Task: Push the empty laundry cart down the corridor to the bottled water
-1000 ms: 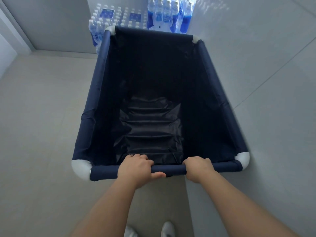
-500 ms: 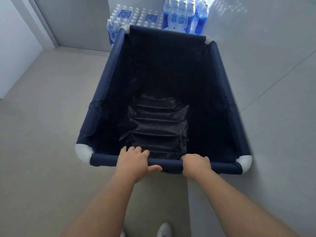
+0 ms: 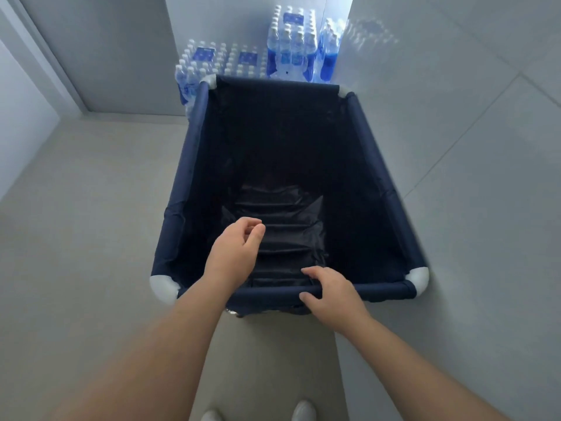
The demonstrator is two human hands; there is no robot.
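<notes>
The laundry cart (image 3: 383,174) is a navy fabric bin on a frame with white corner joints, and it holds nothing. Its far end stands right against the shrink-wrapped packs of bottled water (image 3: 291,53), which are stacked on the floor by the back wall. My left hand (image 3: 233,253) hovers off the near rail, over the inside of the cart, fingers half curled around nothing. My right hand (image 3: 331,294) lies on the near rail (image 3: 385,291) with its fingers loosened and pointing left, not wrapped around it.
A tiled wall (image 3: 455,86) runs close along the cart's right side. A grey door frame (image 3: 60,77) and a wall bound the left, with bare floor (image 3: 91,208) between them and the cart. My white shoes (image 3: 303,411) show at the bottom edge.
Both hands gripped the near rail before. My left hand has since let go and lifted forward over the cart, and my right hand has loosened its grip. More of the bottled water is in view.
</notes>
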